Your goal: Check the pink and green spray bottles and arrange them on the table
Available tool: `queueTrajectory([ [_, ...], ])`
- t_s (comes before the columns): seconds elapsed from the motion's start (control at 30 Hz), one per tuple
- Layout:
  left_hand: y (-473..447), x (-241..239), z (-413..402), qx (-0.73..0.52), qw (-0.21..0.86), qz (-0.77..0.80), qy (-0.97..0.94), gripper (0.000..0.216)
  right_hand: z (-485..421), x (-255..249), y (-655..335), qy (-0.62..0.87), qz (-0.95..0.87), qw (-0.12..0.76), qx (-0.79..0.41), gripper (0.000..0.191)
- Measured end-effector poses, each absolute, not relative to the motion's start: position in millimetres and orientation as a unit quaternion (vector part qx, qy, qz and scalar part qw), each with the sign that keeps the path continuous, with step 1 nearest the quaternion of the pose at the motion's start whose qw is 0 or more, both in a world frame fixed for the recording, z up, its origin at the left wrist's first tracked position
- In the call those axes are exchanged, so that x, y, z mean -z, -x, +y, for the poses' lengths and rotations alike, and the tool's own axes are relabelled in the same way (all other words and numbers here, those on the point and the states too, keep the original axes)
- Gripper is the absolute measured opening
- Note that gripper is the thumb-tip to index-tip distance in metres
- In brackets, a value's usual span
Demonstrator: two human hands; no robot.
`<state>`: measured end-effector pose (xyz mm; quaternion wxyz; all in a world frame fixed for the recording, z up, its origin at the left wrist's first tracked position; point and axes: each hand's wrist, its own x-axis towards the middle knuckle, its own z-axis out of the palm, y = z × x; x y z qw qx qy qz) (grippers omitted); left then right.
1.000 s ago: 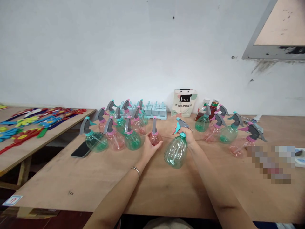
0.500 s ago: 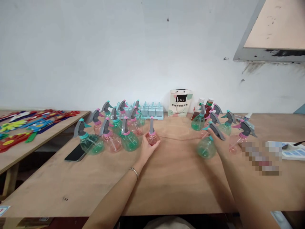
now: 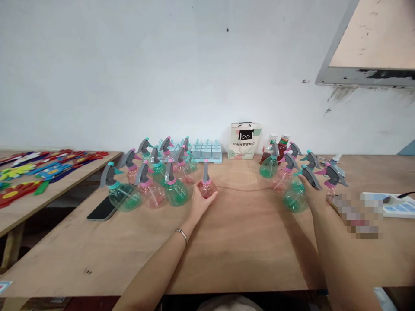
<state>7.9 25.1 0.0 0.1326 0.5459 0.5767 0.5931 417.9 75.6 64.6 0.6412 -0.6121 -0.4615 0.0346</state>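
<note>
My left hand [image 3: 202, 199] is closed around the body of a pink spray bottle [image 3: 206, 186] standing on the table, its grey trigger head upright. At the right, my right hand [image 3: 311, 188] grips the grey trigger head of a green spray bottle [image 3: 294, 199]; I cannot tell whether its base touches the table. Several pink and green bottles, such as a green spray bottle [image 3: 125, 196], stand in a group left of my left hand. Behind and beside my right hand are more, among them a pink spray bottle [image 3: 281, 178] and another green spray bottle [image 3: 268, 166].
A phone [image 3: 101, 210] lies at the left of the wooden table [image 3: 227, 255]. Along the wall stand light-blue molds [image 3: 207, 151], a paper bag [image 3: 244, 142] and red-brown bottles [image 3: 282, 149]. A white tray [image 3: 397, 211] lies far right; colourful felt hands [image 3: 19, 192] cover the left table.
My right hand has moved to the right with the green spray bottle, uncovering a pink bottle behind it. My left hand stays on its pink spray bottle.
</note>
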Motion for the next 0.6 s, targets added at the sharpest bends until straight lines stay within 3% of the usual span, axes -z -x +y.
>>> queueTrajectory([
  [0.17, -9, -1, 25, -0.591, 0.144, 0.579, -0.542, 0.072, 77, -72, -421, 0.624, -0.445, 0.637, -0.081, 0.060],
  [0.27, -9, -1, 25, -0.602, 0.148, 0.575, -0.534, 0.071, 68, -69, -430, 0.545, -0.508, 0.663, -0.082, 0.071],
  [0.33, -9, -1, 26, -0.606, 0.152, 0.574, -0.530, 0.071, 57, -67, -433, 0.448, -0.526, 0.723, -0.020, 0.071],
  [0.43, -10, 2, 26, -0.607, 0.154, 0.568, -0.534, 0.072, 34, -66, -416, 0.298, -0.472, 0.815, 0.158, 0.046],
  [0.53, -16, 6, 23, -0.598, 0.167, 0.552, -0.557, 0.071, 16, -67, -370, 0.265, -0.583, 0.748, 0.173, 0.028],
  [0.6, -23, 9, 20, -0.584, 0.191, 0.533, -0.582, 0.068, 13, -65, -328, 0.287, -0.714, 0.635, 0.065, 0.028],
])
